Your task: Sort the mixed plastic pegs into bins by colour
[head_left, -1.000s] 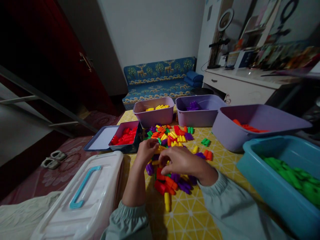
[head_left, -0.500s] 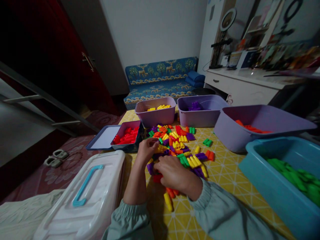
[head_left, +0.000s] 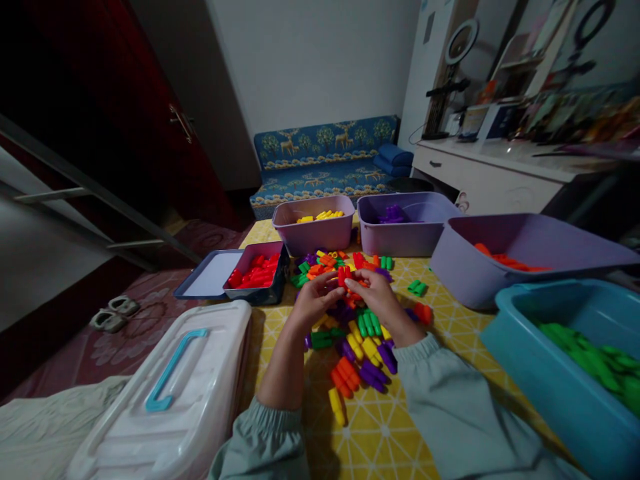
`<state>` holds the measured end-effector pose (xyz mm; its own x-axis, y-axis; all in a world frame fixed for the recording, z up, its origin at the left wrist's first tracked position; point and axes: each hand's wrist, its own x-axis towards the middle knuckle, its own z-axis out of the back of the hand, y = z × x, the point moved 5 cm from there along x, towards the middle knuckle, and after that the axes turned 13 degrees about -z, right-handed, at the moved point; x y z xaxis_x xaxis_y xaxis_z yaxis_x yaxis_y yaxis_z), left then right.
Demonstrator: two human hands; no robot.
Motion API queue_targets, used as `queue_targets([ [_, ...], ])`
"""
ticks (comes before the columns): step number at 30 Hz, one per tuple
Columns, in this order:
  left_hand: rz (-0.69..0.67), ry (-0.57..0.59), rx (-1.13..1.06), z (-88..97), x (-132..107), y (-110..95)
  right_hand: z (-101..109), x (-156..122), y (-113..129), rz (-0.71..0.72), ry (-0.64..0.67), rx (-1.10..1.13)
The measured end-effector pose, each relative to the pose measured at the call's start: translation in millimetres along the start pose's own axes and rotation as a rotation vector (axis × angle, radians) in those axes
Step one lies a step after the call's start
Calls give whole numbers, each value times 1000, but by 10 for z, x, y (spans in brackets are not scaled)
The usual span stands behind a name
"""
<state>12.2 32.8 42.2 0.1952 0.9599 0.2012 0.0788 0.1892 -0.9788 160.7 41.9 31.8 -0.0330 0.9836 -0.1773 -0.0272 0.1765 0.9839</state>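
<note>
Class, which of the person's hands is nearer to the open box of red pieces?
Left. The left hand is to the right of the open box; the right hand is farther right, beyond the left hand.

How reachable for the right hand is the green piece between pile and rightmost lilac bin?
Probably yes: the green piece lies uncovered on yellow cloth near the right hand, with nothing visibly blocking it. But that hand's fingers are on a red piece.
</note>
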Motion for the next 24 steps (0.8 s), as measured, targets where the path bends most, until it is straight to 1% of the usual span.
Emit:
queue_targets([
  [4,2,-39,11,-27,9,52,-39,-54,40,-15,57,4],
  [7,-9,-67,57,-6,6,42,-48,-55,38,-23,59,-27],
  [11,-28,-122,48,39,-4,4,-20,-48,74,35,-8,-132],
  [14,-7,-172,20,79,-9,-4,6,-82,173,136,-83,-291],
  [17,5,-170,-11,73,-12,-17,-8,-128,257,214,-119,-407],
  [19,10,-153,-24,53,-10,-18,-31,-141,270,229,-118,-402],
  [21,10,-156,-49,56,3,-10,-52,-137,254,229,-106,-350],
  [22,-2,-185,-77,84,13,-9,-59,-129,238,225,-99,-326],
  [23,-30,-243,-115,139,25,-15,-61,-120,221,221,-96,-306],
  [24,-80,-338,-161,227,33,-31,-57,-110,205,218,-99,-293],
])
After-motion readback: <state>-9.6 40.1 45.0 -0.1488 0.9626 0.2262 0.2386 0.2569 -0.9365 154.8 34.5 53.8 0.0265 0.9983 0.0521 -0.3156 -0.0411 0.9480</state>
